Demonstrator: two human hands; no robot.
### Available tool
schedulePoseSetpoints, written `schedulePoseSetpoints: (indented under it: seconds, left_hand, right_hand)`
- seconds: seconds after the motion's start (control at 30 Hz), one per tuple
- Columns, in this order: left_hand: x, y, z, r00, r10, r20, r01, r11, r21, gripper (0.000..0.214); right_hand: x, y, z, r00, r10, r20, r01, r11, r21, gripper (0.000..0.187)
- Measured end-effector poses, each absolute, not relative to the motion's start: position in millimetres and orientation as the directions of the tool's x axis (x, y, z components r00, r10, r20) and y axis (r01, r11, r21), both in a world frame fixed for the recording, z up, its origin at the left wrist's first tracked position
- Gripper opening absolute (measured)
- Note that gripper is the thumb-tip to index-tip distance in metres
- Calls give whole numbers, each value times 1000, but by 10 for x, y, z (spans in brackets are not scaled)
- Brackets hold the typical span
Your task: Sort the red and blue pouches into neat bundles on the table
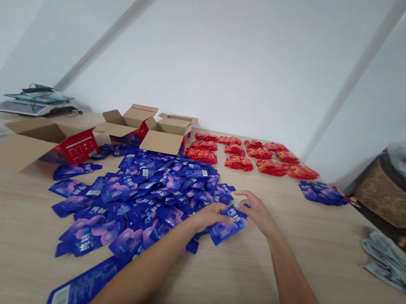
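Observation:
My left hand is closed on a blue pouch with white print and a pink-purple picture, held above the table. My right hand is at the pouch's upper right edge, its index finger stretched out and apart from the thumb. Its lower fingers come up against the pouch, and I cannot tell whether they press on it. Left of both hands spreads a large loose heap of blue pouches, some face up, others with barcodes showing. One larger-looking blue pouch lies by my left forearm.
Open cardboard boxes stand behind and left of the heap. Red pouches lie in several stacks at the back. A stack of blue pouches is at the right, near grey gloves. A scale sits far left.

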State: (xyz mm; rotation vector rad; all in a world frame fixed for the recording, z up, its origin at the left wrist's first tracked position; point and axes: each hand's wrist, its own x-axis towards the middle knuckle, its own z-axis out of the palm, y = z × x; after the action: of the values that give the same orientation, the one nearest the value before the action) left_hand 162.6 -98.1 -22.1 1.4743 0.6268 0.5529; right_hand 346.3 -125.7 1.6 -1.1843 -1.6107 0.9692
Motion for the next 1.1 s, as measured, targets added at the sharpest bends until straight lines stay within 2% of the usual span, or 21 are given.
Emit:
schedulePoseSetpoints:
  seconds: [0.07,0.13,0.2,0.27,0.33,0.4,0.47,0.57,0.67,0.77,0.97,1.03,1.1]
  left_hand:
    - [1622,-976,-345,705,703,-95,-64,196,979,29]
    - [1595,-956,-407,638,759,-127,-158,291,944,34]
    - [1547,-917,-417,539,832,-130,-281,323,904,36]
    - [1489,-866,-404,429,896,-115,-420,310,853,34]
    - [1435,-819,-395,349,931,-108,-539,294,789,32]
    - [1396,-787,-401,316,939,-133,-605,308,734,31]
    - [1377,-774,-416,309,937,-161,-625,328,709,29]
    - [1374,-776,-440,300,936,-186,-614,338,713,27]
    - [1386,-781,-459,278,932,-232,-610,358,707,26]
    - [1400,-781,-475,286,927,-241,-625,371,687,24]
    - [1410,-779,-499,351,915,-198,-612,384,691,24]
    - [1414,-781,-505,360,911,-203,-605,393,692,25]
    - [1424,-784,-509,372,906,-200,-604,400,690,26]
  right_hand:
    - [3451,-1142,-157,27,980,199,247,186,-951,40]
    - [3446,-1014,-335,289,927,240,276,160,-948,37]
    - [3431,-901,-479,371,889,267,306,154,-939,36]
    - [3377,-821,-584,338,895,291,336,173,-926,32]
    - [3275,-775,-669,196,914,357,437,244,-866,37]
    - [3151,-755,-744,5,914,406,578,329,-747,49]
    - [3057,-753,-802,-127,910,395,699,365,-615,54]
    - [3068,-774,-825,-146,916,373,793,334,-509,49]
    - [3262,-813,-790,-78,892,445,820,311,-479,44]
    - [3502,-859,-756,42,848,528,781,302,-547,37]
    - [3707,-956,-649,340,760,554,598,280,-751,31]
    - [3685,-991,-577,428,709,560,466,357,-809,26]
    - [3607,-1025,-509,454,743,492,211,446,-870,21]
